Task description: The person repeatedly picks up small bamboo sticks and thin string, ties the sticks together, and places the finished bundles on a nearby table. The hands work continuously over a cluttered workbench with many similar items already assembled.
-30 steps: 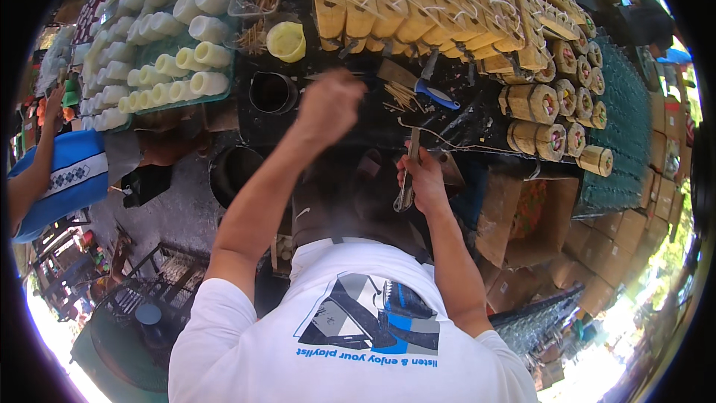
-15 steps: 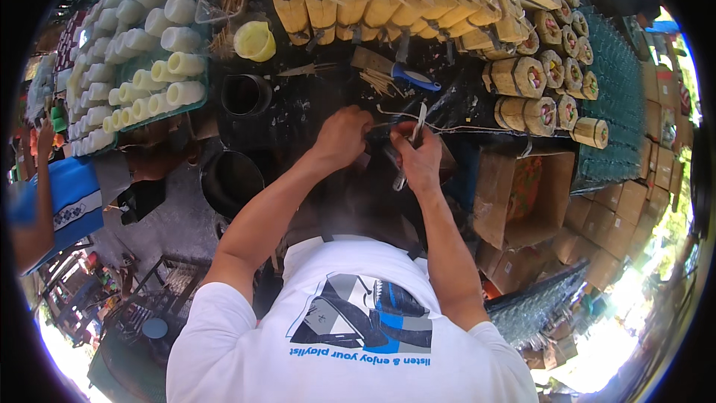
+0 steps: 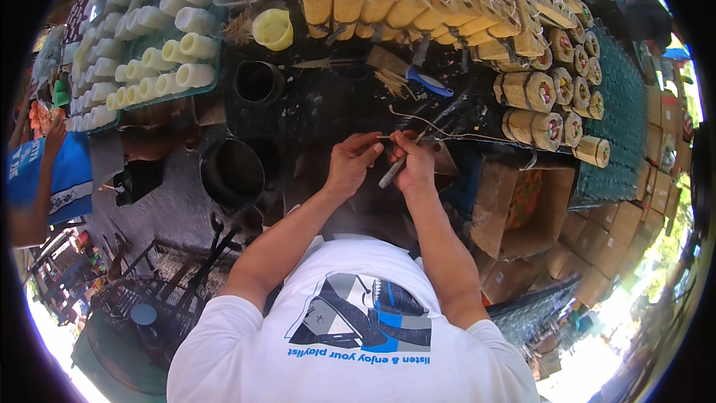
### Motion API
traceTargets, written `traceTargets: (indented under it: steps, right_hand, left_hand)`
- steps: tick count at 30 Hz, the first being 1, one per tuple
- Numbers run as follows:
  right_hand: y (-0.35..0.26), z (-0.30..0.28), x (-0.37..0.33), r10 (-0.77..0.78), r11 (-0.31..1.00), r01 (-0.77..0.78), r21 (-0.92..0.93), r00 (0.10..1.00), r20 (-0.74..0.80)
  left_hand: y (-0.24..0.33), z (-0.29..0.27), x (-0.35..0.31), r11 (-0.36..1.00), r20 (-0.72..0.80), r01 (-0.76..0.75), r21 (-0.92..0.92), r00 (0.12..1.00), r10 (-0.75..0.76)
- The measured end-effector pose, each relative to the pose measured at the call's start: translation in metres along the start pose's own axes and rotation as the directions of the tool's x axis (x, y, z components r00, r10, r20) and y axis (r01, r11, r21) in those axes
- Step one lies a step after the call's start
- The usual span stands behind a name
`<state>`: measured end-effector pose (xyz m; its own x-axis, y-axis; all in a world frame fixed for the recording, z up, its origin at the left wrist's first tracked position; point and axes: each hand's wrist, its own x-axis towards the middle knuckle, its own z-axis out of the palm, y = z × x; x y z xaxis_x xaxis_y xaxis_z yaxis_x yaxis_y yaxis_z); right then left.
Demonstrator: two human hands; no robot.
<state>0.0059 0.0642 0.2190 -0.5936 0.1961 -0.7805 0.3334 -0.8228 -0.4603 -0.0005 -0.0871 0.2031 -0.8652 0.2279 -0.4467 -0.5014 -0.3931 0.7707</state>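
My left hand is closed in a pinch, its fingertips close to my right hand's, on the short end of a thin cord. A grey knife with a textured handle is held in my right hand, pointing down toward me. Between that hand's thumb and fingers passes the pale thin cord, which trails off to the right across the black work surface. Just beyond the hands lies a scraper with a blue handle, beside several thin sticks.
Yellowish blocks with white strings stand in rows at the back. Hexagonal pieces with colourful ends are stacked right, above a cardboard box. White cups, a yellow cup and dark pots are left.
The knife has swung from upright to slanting low in my right hand. My hands have come closer together, and my left hand has turned so its thumb shows.
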Motion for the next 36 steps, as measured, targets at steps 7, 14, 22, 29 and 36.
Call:
traceTargets:
  steps: [7, 14, 22, 29, 36]
  right_hand:
    - [0.021, 0.0, -0.013, 0.073, 0.977, -0.073, -0.198, 0.997, -0.01]
    - [0.021, -0.023, -0.018, -0.285, -0.03, 0.43, -0.903, 0.862, 0.42]
    - [0.031, 0.005, -0.025, -0.242, -0.304, 0.474, -0.826, 0.801, 0.548]
    - [0.032, 0.007, -0.028, -0.267, -0.288, 0.475, -0.832, 0.795, 0.546]
    - [0.033, 0.004, -0.019, -0.296, -0.237, 0.561, -0.793, 0.736, 0.609]
  left_hand:
    - [0.007, 0.003, 0.004, 0.864, -0.035, -0.134, 0.486, 0.985, 0.172]
    - [-0.015, -0.014, 0.003, 0.703, -0.12, 0.075, 0.707, 0.993, 0.014]
    - [-0.053, -0.032, 0.014, 0.673, -0.077, -0.051, 0.738, 0.984, 0.159]
    - [-0.052, -0.028, 0.015, 0.654, -0.054, -0.112, 0.748, 0.972, 0.228]
    - [-0.052, -0.029, 0.02, 0.685, -0.097, -0.07, 0.725, 0.975, 0.202]
